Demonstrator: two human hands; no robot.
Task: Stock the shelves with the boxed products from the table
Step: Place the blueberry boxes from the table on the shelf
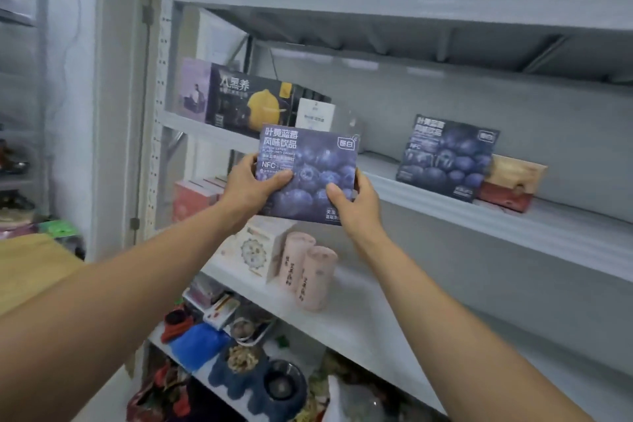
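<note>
Your left hand (253, 187), right hand (356, 204): fingers (279, 177) pinch box (308, 164) bottom edge only. Risk: box clips shelf (411, 190) lip, tips out.

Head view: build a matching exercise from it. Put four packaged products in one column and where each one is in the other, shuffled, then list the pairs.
Things
1. nearer blueberry box
2. farther blueberry box
3. black lemon box
4. pink tubes

Places
A. left part of the middle shelf
B. standing on the lower shelf
C. gripped by the left hand and the right hand, in front of the shelves
D. on the middle shelf, with a tan and red box at its right

Pairs: 1-C, 2-D, 3-A, 4-B
</note>
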